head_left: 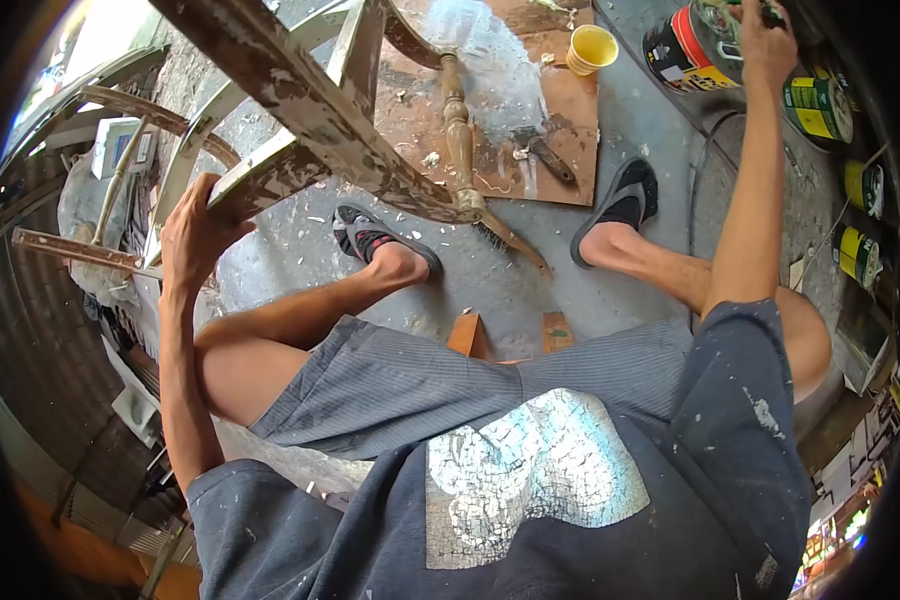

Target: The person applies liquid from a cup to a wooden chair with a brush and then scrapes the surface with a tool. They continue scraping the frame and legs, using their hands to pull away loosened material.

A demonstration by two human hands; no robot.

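My left hand [198,235] is closed around a rail of a wooden chair frame [305,105], whose paint is patchy and peeling. One turned leg [457,120] of the frame reaches down to the right. At the upper right, my right hand [767,48] is raised beside a large can [692,50] with a red, black and yellow label. Its fingers are closed on a small dark thing, cut off by the frame's edge, that I cannot make out. A wire brush [512,245] with a wooden handle lies on the floor below the frame.
A stained brown board [575,120] on the floor bears a paintbrush [552,160] and a yellow-lined cup [592,48]. Several green and yellow cans [818,108] line the right side. Paint flakes dot the floor around my sandalled feet [625,205].
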